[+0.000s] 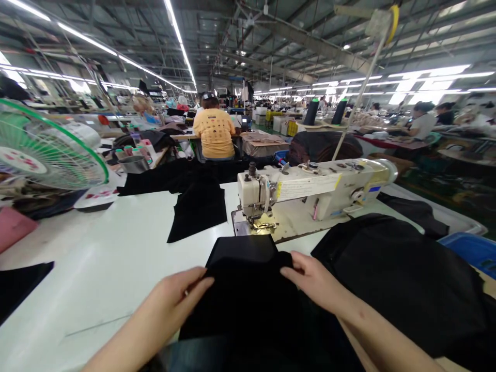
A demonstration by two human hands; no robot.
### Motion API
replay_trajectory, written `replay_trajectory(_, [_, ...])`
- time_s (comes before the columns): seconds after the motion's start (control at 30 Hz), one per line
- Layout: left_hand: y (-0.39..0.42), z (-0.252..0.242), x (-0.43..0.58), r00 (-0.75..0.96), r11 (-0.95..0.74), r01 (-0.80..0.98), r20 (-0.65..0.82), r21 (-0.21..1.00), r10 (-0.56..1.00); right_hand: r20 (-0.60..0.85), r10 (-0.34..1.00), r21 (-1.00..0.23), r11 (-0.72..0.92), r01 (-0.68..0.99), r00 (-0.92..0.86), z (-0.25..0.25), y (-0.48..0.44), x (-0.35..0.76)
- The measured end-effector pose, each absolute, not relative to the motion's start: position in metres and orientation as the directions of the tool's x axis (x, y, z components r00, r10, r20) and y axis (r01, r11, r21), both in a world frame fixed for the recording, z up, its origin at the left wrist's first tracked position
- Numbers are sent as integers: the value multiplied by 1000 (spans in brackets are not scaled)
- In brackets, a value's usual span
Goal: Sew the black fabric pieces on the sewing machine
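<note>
Two bare hands are lifting a black fabric panel (244,294) at the near edge of a white sewing table (77,258), the left hand (182,289) pinching one side between thumb and curled fingers, the right hand (313,279) pinching the opposite side with its fingers pressed close together. The panel is hanging over the table edge towards the person's lap. No cloth is sitting under the foot of the cream industrial sewing machine (294,191). A large black fabric heap (403,279) is lying to the right, and a separate black fabric piece (197,212) is lying flat beyond the hands, so much cloth remains unsewn, as far as can be judged. A co-worker in a yellow T-shirt (214,133) is sitting farther down the factory floor.
</note>
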State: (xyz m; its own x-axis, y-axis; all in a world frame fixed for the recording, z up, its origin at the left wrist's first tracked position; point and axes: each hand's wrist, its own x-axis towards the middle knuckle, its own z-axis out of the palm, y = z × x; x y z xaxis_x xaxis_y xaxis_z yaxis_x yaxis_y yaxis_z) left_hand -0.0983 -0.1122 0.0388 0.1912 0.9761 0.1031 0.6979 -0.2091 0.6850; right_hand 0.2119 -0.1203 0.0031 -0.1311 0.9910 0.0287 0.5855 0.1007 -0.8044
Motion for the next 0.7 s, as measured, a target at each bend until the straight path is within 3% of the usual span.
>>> replay_trajectory(0.1, [-57, 29, -89, 241, -242, 849, 64, 470, 968, 220, 975, -764, 181, 620, -14, -25, -78, 197])
replay_trajectory(0.17, [-30, 16, -82, 208, -230, 875, 97, 427, 973, 263, 964, -760, 186, 622, 33, -36, -57, 188])
replay_trajectory(0.33, [5, -11, -76, 208, -212, 831, 66, 515, 976, 295, 947, -792, 167, 587, 130, -50, -37, 178])
replay_trajectory(0.5, [-7, -8, -75, 166, -180, 738, 83, 651, 983, 299, 942, -870, 203, 450, 152, -43, -53, 187])
replay_trajectory(0.6, [-30, 4, -75, 126, -126, 528, 69, 840, 990, 260, 953, -936, 209, 284, 153, -30, -73, 197])
replay_trajectory(0.7, [-50, 18, -74, 92, -39, 32, 36, 999, 995, 112, 973, -993, 104, 50, 201, -22, -86, 208])
